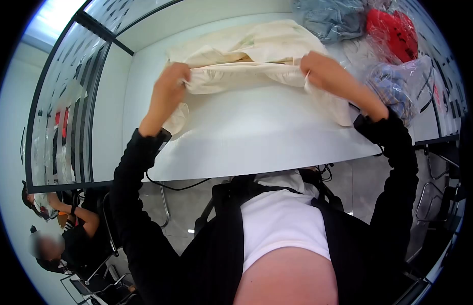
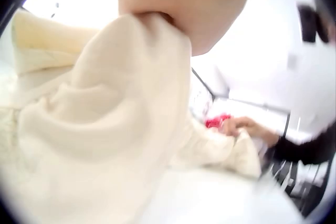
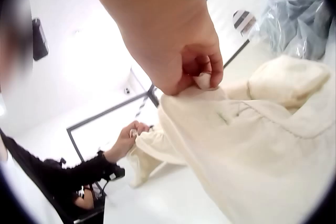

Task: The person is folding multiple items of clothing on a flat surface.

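Observation:
A cream garment with a gathered seam lies partly on the white table, its near edge lifted between two hands. The left hand pinches that edge at the left; in the left wrist view the hand is above draped cream cloth. At the right, the right hand grips the other end. The right wrist view shows this hand with curled fingers pinching a fold of the garment. Cloth hangs below each hand, and the edge between them is stretched nearly straight.
Plastic-wrapped clothes lie at the table's right: a blue bundle, a red bundle and a plaid one. White panels border the table at the back and left. Another person sits at lower left. A black cable hangs at the front edge.

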`<state>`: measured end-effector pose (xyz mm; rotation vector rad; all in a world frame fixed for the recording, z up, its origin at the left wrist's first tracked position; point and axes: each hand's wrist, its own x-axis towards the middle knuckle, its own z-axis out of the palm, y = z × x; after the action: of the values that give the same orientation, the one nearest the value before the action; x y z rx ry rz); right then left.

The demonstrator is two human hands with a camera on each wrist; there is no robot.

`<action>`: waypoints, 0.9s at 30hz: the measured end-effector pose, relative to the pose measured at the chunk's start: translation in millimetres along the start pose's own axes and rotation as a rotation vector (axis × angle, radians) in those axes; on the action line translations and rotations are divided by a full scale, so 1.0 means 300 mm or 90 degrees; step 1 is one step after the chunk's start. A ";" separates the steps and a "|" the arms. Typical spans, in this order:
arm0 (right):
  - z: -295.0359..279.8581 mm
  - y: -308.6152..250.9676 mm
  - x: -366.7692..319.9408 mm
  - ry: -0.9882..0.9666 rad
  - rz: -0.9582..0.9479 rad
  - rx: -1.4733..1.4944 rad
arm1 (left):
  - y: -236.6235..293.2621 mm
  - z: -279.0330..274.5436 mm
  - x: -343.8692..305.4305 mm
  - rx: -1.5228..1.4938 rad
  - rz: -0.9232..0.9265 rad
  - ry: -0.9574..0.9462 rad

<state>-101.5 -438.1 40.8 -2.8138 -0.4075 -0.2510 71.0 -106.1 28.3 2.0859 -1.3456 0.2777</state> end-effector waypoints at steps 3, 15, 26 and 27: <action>-0.140 0.079 -0.004 0.043 0.076 0.439 | -0.053 -0.087 0.032 -0.519 -0.286 0.010; -0.111 -0.073 -0.271 -0.076 0.155 0.056 | 0.101 -0.129 -0.099 -0.097 -0.201 -0.270; 0.195 -0.195 -0.305 0.068 0.279 -0.112 | 0.128 0.042 -0.356 0.172 -0.271 -0.131; 0.208 -0.191 -0.299 0.082 0.289 -0.106 | 0.126 0.039 -0.351 0.177 -0.270 -0.131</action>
<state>-195.4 -388.8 -22.3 -2.9295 0.2941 -0.3754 -12.0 -45.5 -17.6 2.6314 -0.9790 0.0703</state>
